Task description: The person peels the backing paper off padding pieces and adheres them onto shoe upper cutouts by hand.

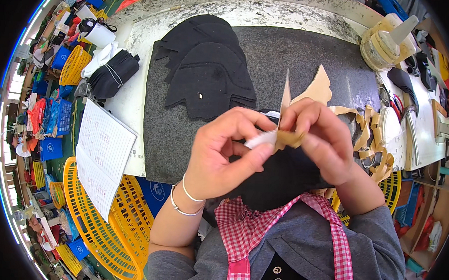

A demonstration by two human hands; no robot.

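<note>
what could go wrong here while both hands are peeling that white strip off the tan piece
The white strip is pinched only at its end by the left hand, so it might tear. The right hand holds the tan piece by a crumpled edge, which may crease. The glue bottle near the bench edge could tip.

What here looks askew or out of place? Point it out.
The open notebook hangs off the table's edge onto a yellow basket. Tan backing strips lie tangled at the right. The stacked black cutouts look tidy.

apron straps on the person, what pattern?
Red-and-white checked apron straps, clearest in the head view, low in the picture below both hands.
</note>
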